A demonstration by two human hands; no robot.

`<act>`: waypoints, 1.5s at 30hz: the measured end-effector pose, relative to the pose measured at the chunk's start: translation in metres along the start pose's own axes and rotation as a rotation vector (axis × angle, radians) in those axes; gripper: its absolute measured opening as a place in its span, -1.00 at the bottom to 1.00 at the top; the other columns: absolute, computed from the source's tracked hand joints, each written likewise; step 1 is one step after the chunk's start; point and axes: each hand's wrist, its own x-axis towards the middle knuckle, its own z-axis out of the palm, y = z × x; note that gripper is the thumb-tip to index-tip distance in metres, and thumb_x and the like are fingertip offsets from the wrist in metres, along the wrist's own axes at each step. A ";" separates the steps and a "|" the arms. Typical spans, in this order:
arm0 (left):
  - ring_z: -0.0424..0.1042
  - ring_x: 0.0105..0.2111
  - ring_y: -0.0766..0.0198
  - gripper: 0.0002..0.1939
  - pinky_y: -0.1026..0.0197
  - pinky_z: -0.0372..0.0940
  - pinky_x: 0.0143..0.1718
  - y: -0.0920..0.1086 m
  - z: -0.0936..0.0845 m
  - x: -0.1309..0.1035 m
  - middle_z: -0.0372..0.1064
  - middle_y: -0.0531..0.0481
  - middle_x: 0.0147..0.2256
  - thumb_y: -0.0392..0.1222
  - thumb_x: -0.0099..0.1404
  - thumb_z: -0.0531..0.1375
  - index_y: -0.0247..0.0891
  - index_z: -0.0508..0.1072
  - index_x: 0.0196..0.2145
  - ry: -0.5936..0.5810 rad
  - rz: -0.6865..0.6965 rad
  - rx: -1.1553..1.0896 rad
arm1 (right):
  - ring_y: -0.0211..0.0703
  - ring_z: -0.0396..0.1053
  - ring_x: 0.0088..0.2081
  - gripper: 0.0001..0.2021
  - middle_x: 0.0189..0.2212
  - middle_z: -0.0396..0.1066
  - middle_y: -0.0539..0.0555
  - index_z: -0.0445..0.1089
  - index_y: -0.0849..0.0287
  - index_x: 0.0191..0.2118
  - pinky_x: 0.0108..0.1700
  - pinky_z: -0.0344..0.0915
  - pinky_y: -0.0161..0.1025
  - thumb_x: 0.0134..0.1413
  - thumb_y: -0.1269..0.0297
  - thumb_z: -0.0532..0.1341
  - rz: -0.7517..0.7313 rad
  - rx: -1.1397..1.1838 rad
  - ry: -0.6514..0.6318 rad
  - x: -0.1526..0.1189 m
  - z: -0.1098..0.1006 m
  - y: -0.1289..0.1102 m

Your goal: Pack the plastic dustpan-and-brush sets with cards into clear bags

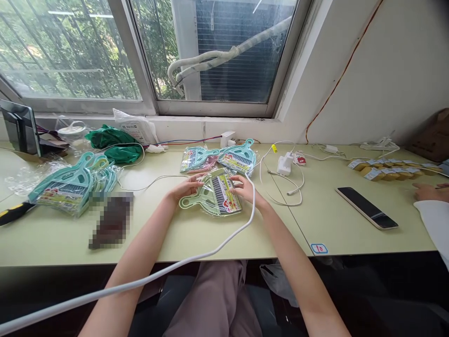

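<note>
A light green dustpan and brush set (206,196) in clear plastic wrap lies between my hands, its handle pointing left. My left hand (187,186) grips its upper left edge, the fingers partly behind it. On the other side, my right hand (245,189) holds the upper right edge near the printed label. Just behind are more wrapped sets: a blue one (238,157) on the right and another one (198,158) on the left, with a pink piece between them. A pile of blue wrapped sets (66,187) rests at the left.
A white cable (196,256) runs across in front of me, past my right hand. Chargers (285,164) and cords lie behind right. A phone (366,207), yellow packets (386,171) and another person's hand (430,192) are at the right. A green bag (115,142) sits at back left.
</note>
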 end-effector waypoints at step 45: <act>0.52 -0.38 0.29 -0.36 0.35 0.41 -0.41 0.002 -0.022 0.000 0.49 -0.11 -0.15 -0.34 0.15 0.26 -0.18 0.27 0.19 0.158 0.078 0.063 | -0.18 0.43 -0.48 -0.74 -0.33 0.52 0.04 0.39 0.08 -0.19 -0.23 0.37 -0.12 -0.06 0.19 0.31 0.116 -0.277 0.204 -0.009 -0.012 0.001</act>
